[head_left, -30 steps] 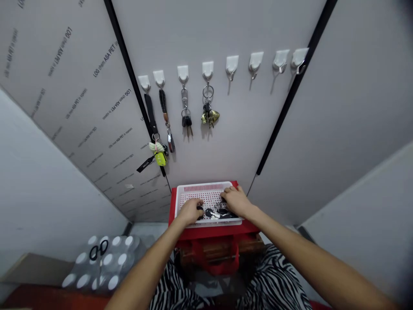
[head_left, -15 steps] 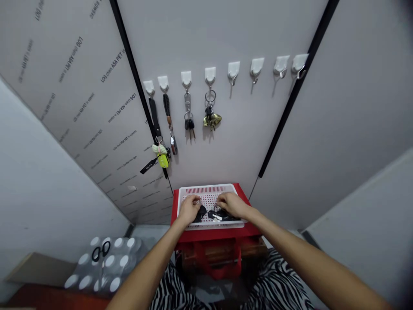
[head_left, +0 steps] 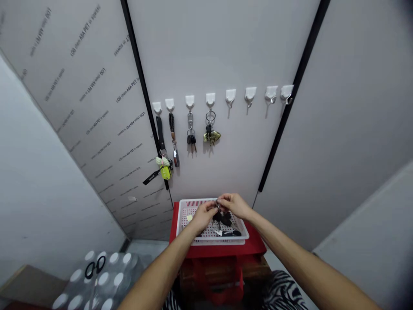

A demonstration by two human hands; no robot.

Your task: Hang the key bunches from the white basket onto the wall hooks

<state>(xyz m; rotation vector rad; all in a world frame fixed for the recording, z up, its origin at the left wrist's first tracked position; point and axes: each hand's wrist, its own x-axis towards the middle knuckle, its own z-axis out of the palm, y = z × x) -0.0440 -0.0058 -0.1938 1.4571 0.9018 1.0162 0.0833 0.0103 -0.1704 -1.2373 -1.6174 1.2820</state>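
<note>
Over the white plastic basket point(head_left: 193, 201), my left hand point(head_left: 204, 215) and my right hand point(head_left: 235, 206) meet with fingers pinched. Between their fingertips is the ring of a bunch of dark keys point(head_left: 223, 218), which hangs just beneath. Whether the keys touch the basket floor I cannot tell. Lower in the basket lies a black item with a pale tag point(head_left: 230, 233). A small pale yellow piece point(head_left: 189, 218) shows left of my left hand.
White hooks point(head_left: 230, 95) run along the wall. Several hold keys: one set with a yellow-green fob point(head_left: 165, 173), another with a gold charm point(head_left: 212, 137). The basket stands on a red surface point(head_left: 254, 241). Scissors point(head_left: 95, 267) lie on wrapped bottles point(head_left: 103, 279) at lower left.
My hands have come together from opposite sides of the basket and lifted the bunch of keys by its ring. The view has tilted up, so the hooks appear lower.
</note>
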